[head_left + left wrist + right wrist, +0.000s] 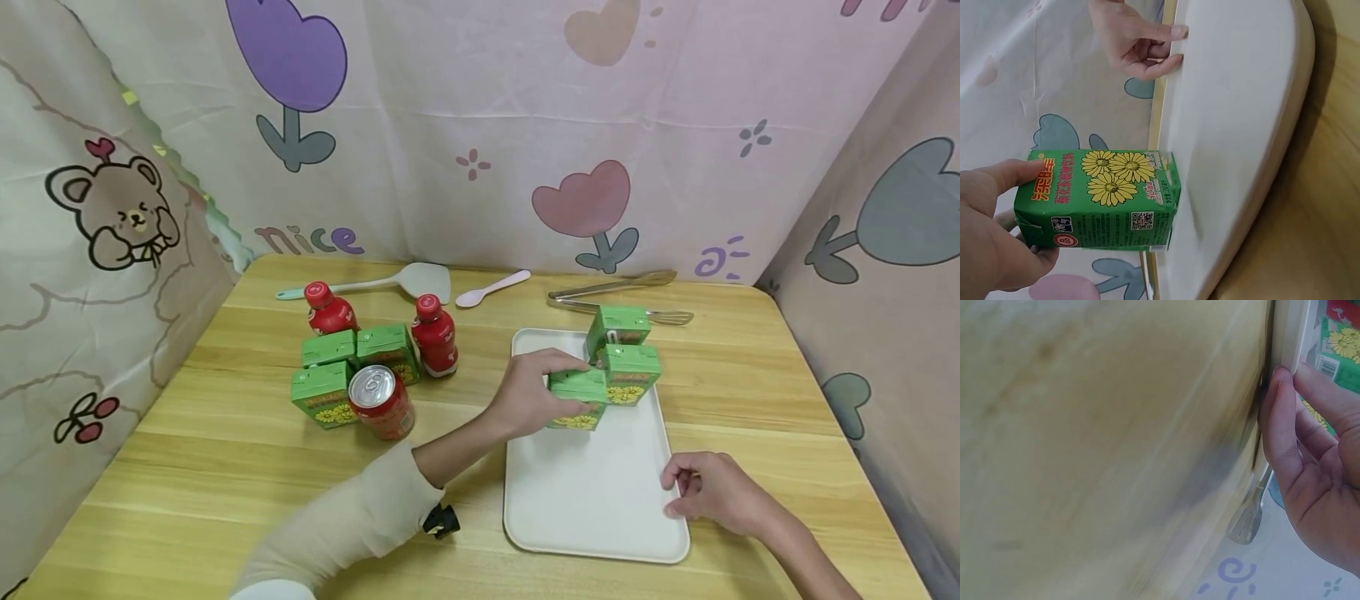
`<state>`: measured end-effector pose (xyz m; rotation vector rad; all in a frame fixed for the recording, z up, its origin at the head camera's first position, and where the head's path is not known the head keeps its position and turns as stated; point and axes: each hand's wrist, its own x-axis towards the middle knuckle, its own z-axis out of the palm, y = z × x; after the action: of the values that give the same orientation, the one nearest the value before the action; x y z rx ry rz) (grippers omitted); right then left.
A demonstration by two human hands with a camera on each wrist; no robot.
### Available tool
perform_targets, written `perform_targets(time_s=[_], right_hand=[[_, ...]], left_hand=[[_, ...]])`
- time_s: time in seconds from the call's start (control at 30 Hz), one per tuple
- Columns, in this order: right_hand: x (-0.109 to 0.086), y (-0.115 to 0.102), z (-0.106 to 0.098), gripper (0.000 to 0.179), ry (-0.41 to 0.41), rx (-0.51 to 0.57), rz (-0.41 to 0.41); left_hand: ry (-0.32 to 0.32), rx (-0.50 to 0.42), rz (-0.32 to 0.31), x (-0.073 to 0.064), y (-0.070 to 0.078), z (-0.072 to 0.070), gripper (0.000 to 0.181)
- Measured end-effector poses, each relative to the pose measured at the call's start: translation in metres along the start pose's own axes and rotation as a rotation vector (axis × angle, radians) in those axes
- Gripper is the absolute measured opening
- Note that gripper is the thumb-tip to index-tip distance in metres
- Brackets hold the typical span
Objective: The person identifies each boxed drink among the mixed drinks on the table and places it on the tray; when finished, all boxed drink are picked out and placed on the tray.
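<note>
My left hand [534, 392] grips a green drink carton [1107, 187] with yellow flowers by its top. The carton is upright, its base at the surface of the white tray [592, 500]. Two more green cartons stand at the tray's far right, one [632, 375] right beside the held one and another [619, 325] behind it. My right hand [716, 493] pinches the tray's right rim between thumb and fingers, as the right wrist view also shows. In the left wrist view the thumb lies on the carton's printed face.
Left of the tray stand several green cartons [321, 393], a red can [384, 408] and two red bottles [435, 337]. A spatula [423, 282], a pink spoon [491, 288] and metal tongs [607, 292] lie along the back, before a printed curtain [420, 167].
</note>
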<state>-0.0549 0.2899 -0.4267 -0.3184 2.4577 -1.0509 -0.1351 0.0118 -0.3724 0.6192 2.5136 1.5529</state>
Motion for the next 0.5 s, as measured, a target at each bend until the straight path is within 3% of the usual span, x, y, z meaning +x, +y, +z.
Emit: perform_targets(time_s=[0.5], right_hand=[[0.0,0.001,-0.001,0.026,-0.011,-0.029,0.026]], left_hand=[[0.013,0.054,0.127,0.009,0.004,0.049,0.042]])
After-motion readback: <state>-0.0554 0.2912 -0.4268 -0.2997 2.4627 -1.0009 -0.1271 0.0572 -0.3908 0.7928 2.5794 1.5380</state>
